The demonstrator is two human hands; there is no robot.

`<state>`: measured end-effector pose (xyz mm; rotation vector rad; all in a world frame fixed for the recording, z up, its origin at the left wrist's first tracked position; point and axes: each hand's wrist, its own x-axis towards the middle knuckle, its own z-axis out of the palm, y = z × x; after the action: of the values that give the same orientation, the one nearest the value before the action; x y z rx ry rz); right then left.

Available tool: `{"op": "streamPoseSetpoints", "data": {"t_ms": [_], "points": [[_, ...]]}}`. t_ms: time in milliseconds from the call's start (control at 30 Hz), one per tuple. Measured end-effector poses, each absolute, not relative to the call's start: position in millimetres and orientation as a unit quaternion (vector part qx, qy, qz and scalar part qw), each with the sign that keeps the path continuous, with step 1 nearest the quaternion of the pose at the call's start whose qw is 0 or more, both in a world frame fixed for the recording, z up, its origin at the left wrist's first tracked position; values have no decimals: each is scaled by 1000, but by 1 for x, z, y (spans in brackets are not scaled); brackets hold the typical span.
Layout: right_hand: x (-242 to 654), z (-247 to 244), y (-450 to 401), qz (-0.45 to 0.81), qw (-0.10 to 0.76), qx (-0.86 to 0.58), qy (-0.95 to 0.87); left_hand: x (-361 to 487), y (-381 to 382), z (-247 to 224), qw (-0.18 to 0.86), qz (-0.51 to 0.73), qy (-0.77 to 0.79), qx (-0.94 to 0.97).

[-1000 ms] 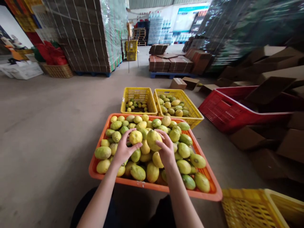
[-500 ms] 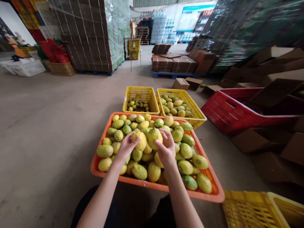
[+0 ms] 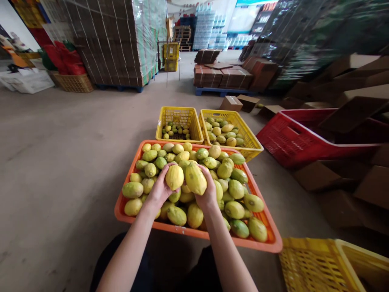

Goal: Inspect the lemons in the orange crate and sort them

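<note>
My left hand [image 3: 161, 187] is closed around a round yellow papaya [image 3: 174, 177], its fingers behind the fruit. In my right hand [image 3: 208, 190] lies a longer yellow-green papaya [image 3: 195, 178], tilted with one end toward me. The two fruits are close side by side above the orange crate [image 3: 194, 232]. Below them the crate is heaped with several yellow and green papayas, such as a greenish one [image 3: 133, 190] at the left and a greener one [image 3: 239, 228] at the front right. My forearms hide part of the heap.
Beyond the orange crate stand two yellow crates, the left one [image 3: 158, 129] with fewer fruits than the right one [image 3: 253, 142]. A red crate [image 3: 279, 142] and cardboard boxes [image 3: 319, 174] crowd the right. Another yellow crate [image 3: 313, 259] stands front right. Wrapped pallet stacks [image 3: 109, 44] rise behind.
Both hands have turned the papayas, so my thumbs no longer lie across their near faces and more of each fruit shows. The view has tipped slightly, shifting the scene up.
</note>
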<state>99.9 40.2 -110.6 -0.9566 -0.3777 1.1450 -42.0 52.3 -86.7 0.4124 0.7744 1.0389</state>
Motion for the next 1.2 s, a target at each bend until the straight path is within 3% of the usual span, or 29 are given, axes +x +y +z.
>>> {"op": "streamPoseSetpoints", "data": {"t_ms": [200,433,667,900,1033,1200], "points": [[101,-112,43,525,729,-424,-114,-39,55,-95,796,447,384,142],[103,-112,44,605,674,-418,-76,-36,57,-105,818,408,377,150],[112,-110,43,551,714,-415,-121,-34,60,-108,794,457,379,129],[123,-104,36,402,711,-492,-301,-39,54,-109,637,598,412,260],[119,-112,34,288,699,-521,-396,-43,53,-110,557,610,433,361],[116,-120,30,272,693,-504,-438,-42,52,-114,528,623,428,387]]}}
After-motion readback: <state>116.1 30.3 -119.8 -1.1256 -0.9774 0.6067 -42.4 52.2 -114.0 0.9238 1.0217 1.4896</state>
